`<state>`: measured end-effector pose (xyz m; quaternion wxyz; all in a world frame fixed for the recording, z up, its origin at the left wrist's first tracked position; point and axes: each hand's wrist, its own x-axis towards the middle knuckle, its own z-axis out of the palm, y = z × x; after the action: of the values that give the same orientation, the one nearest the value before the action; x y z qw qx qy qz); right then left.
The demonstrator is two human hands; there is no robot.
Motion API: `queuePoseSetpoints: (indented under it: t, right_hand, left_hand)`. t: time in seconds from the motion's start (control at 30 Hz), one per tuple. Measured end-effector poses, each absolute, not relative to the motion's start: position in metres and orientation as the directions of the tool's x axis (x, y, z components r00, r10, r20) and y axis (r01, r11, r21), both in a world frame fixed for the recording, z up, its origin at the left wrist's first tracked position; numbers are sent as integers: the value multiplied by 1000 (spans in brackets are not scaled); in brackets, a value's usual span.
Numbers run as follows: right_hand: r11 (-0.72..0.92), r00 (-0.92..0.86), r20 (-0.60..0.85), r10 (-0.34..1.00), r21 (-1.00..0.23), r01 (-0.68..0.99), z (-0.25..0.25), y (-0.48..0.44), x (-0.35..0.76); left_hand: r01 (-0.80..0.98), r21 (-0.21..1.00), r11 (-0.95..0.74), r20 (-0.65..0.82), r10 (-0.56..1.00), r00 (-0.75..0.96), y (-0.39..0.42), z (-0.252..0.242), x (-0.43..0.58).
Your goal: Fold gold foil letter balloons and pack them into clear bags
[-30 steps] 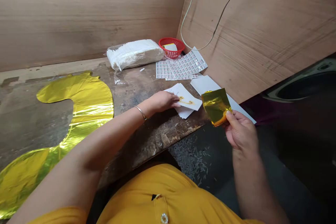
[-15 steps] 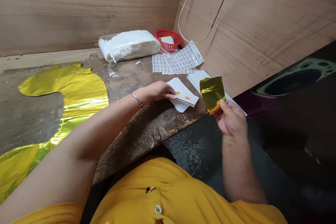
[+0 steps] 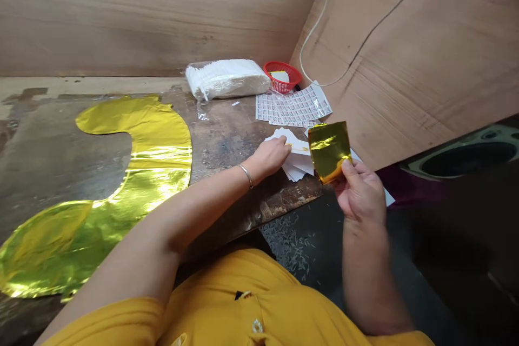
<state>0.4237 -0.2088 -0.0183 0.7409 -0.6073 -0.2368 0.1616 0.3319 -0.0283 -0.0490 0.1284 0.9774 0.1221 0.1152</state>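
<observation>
My right hand (image 3: 360, 193) pinches a small folded square of gold foil (image 3: 328, 150) and holds it upright just off the table's front edge. My left hand (image 3: 271, 155) reaches across the worn wooden table (image 3: 227, 140), its fingers resting on a small stack of white cards (image 3: 298, 158); the top card carries a gold mark. A thin bangle sits on my left wrist. A large flat gold foil balloon (image 3: 121, 184) lies spread over the left half of the table.
At the back stand a clear bag of white pieces (image 3: 227, 78), a small red basket (image 3: 282, 77) and sheets of printed stickers (image 3: 292, 108). Plywood walls enclose the corner, with a white cable (image 3: 320, 27) on the right wall. Below the edge, small scraps litter the dark floor (image 3: 292, 238).
The camera swung left, showing more of the balloon. My left hand slid further onto the card stack, and my right hand kept the gold foil square close beside the cards.
</observation>
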Motion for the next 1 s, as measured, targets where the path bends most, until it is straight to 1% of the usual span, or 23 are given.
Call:
queuePoseSetpoints:
  t: [0.07, 0.13, 0.17, 0.2, 0.23, 0.3, 0.4, 0.47, 0.53, 0.6, 0.67, 0.77, 0.87, 0.93, 1.0]
  right_hand:
    - [267, 818, 216, 533, -960, 79, -4, -201, 420]
    - [318, 802, 243, 546, -946, 70, 6, -189, 414]
    - [326, 792, 236, 562, -944, 50, 7, -181, 409]
    - [313, 776, 213, 594, -949, 21, 7, -172, 403]
    - [280, 748, 175, 640, -960, -15, 4, -160, 394]
    - [168, 638, 73, 767, -982, -89, -5, -134, 369]
    - [-12, 368, -62, 928, -990, -138, -23, -90, 318]
    - [-142, 193, -162, 968, -984, -110, -34, -65, 282]
    - [-311, 83, -312, 946, -950, -24, -45, -46, 253]
    - [-449, 48, -447, 893, -890, 81, -56, -33, 232]
    - [-509, 45, -509, 860, -846, 159, -65, -27, 222]
    - [-508, 40, -513, 857, -832, 222, -74, -24, 218]
    - [-470, 33, -480, 877, -839, 273, -79, -23, 216]
    - [-431, 43, -438, 898, -855, 288, -83, -24, 214]
    - [-325, 8, -342, 940, -887, 328, -83, -25, 217]
  left_hand:
    - [213, 385, -898, 335, 351, 874, -14, -37, 304]
    - [149, 562, -814, 511, 483, 711, 1, -28, 255]
    - [104, 646, -756, 557, 560, 613, 7, -26, 224]
    - [101, 721, -686, 545, 650, 529, 11, -26, 192]
    - [142, 782, -607, 489, 739, 463, 13, -28, 159]
    - [253, 864, -435, 349, 880, 323, 10, -39, 99]
    - [305, 924, -229, 203, 972, 115, 1, -62, 37]
    - [301, 937, -176, 175, 984, 31, -3, -78, 15]
    - [297, 940, -166, 175, 985, -3, -5, -89, 4]
    - [290, 944, -154, 163, 987, -9, -6, -96, -1]
    - [292, 947, -136, 140, 990, 10, -8, -99, -3]
    - [367, 915, -170, 150, 985, 82, -11, -99, -6]
    - [471, 840, -269, 195, 960, 201, -15, -99, -7]
    - [517, 772, -371, 227, 920, 321, -17, -102, -7]
    - [578, 654, -488, 234, 857, 459, -20, -104, -6]
